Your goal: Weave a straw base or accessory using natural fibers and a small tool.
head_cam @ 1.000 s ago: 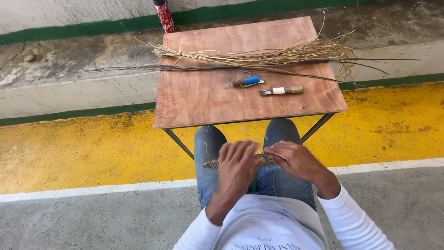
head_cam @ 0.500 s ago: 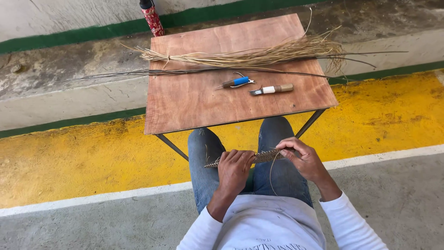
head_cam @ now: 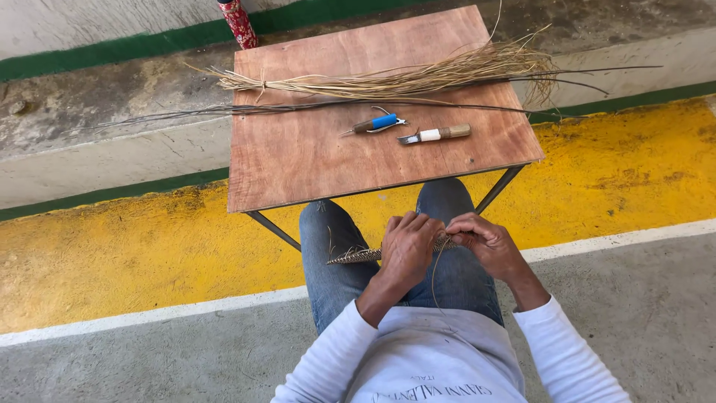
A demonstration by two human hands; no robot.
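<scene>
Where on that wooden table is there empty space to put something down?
The near half of the table is bare, from the front edge up to the blue-handled tool and the wooden-handled knife. The left side beside the tools is bare too. The far half is crowded: the straw bundle and the thin dark stems run right across it.

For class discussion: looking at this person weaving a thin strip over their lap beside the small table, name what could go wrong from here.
1. The woven strip sticks out unsupported past the left hand; it may bend or loosen.
2. The loose strand hanging below the right hand could snag on the jeans.
3. The straw bundle and dark stems overhang the table edges, and a knock might drag them, or the two small tools, off.
</scene>
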